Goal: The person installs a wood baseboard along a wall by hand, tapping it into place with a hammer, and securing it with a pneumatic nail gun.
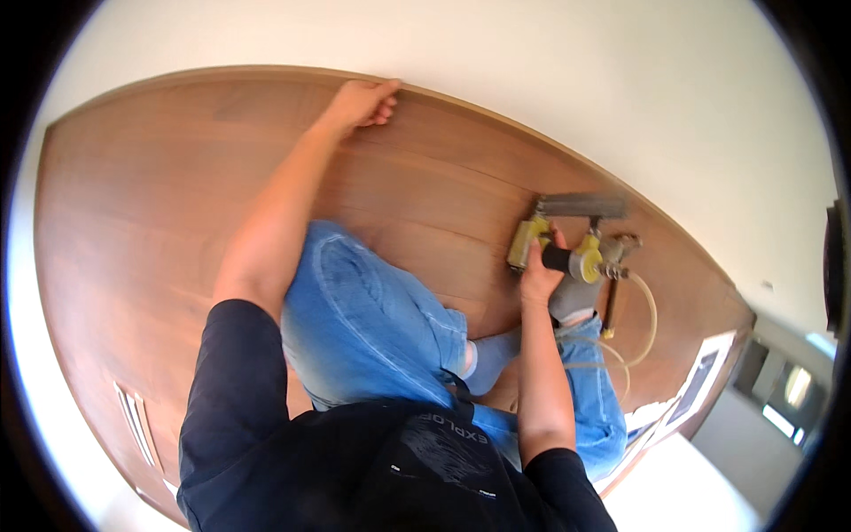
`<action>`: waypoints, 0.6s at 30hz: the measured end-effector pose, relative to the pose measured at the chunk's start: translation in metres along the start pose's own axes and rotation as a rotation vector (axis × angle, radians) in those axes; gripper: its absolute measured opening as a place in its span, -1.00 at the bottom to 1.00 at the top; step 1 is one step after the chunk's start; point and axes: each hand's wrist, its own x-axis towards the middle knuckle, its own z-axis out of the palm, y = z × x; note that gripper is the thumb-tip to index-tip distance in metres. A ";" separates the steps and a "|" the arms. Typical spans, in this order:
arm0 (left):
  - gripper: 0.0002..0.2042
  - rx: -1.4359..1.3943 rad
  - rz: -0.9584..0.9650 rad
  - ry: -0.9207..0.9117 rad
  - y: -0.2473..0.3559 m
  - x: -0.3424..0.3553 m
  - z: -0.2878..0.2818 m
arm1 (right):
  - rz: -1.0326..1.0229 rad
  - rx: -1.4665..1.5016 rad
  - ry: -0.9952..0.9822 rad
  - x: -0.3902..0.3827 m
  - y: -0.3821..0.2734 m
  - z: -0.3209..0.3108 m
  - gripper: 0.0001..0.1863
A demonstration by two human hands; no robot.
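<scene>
Up at the wall, my left hand [365, 103] is closed, its fingers curled and the index finger and thumb at the thin wooden trim strip [470, 108] that runs where floor meets wall. On the right, my right hand [541, 273] wraps round the black grip of a yellow-green air nail gun [530, 241]. Its long grey magazine [581, 205] points toward the wall side, and it appears to be held low over the wooden floor, beside my foot. A pale air hose [654, 324] loops from the gun's brass fitting.
I sit on the brown plank floor [160, 222], knees bent in blue jeans [363, 319]. A hammer-like tool [612, 306] lies beyond the gun, next to my grey sock. A floor vent [137, 426] is at lower left. The white wall [567, 62] curves along the far side.
</scene>
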 end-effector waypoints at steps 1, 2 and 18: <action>-0.58 -0.023 -0.007 -0.001 -0.006 0.003 -0.006 | 0.013 -0.067 -0.002 0.001 -0.003 0.001 -0.42; -0.57 0.007 0.001 0.001 -0.006 0.003 -0.009 | -0.034 -0.119 0.001 0.005 -0.001 -0.003 -0.42; -0.43 0.496 0.188 0.291 -0.005 -0.005 -0.018 | 0.828 0.765 -0.228 -0.078 -0.025 0.061 -0.48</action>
